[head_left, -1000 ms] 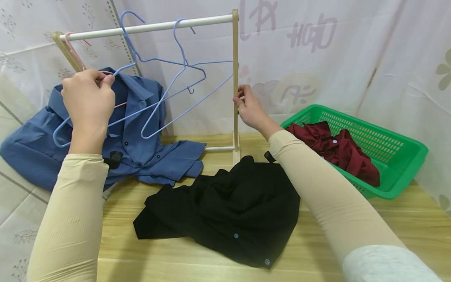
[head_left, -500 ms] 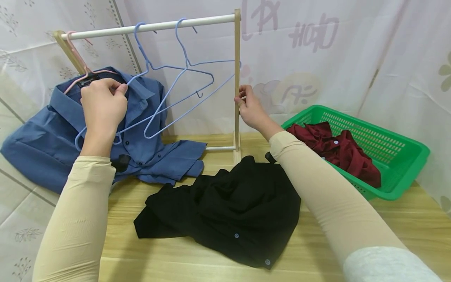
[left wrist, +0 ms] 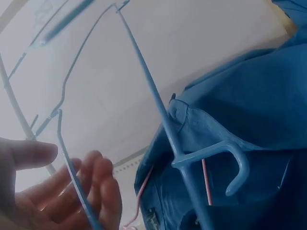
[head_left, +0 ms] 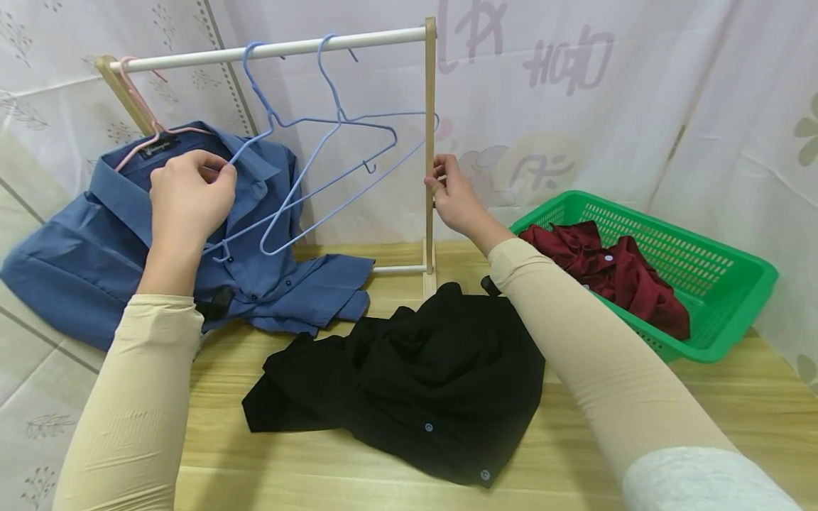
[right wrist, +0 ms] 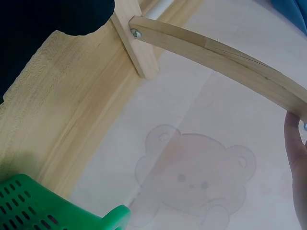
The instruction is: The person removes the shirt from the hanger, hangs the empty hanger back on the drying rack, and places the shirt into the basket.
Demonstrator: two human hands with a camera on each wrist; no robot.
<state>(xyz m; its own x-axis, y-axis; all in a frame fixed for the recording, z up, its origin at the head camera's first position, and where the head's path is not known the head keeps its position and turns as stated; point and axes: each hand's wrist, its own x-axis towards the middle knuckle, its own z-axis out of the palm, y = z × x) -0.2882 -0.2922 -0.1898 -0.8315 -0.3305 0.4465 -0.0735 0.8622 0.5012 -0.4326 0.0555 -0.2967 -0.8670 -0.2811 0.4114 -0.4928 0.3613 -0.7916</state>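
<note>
In the head view my left hand [head_left: 192,197] pinches one shoulder of a blue clothes hanger [head_left: 258,91], whose hook sits over the white rail [head_left: 377,38] of a clothes rack. The left wrist view has the hanger wire [left wrist: 79,184] running between thumb and curled fingers [left wrist: 111,196]. My right hand [head_left: 459,199] grips the rack's wooden upright [head_left: 430,106] on the right side. A second blue hanger [head_left: 329,79] hangs bare beside the first. At the rail's left end a pink hanger [head_left: 142,106] carries a blue shirt [head_left: 51,262].
A black shirt [head_left: 441,369] lies crumpled on the wooden table [head_left: 307,468] in front of the rack. To the right stands a green basket [head_left: 735,284] with a dark red garment [head_left: 645,291] inside. A printed curtain [head_left: 575,106] backs the table.
The held hanger's hook has come down onto the rail and shifted right. My left hand has moved right and slightly down with it. The right hand stays on the upright.
</note>
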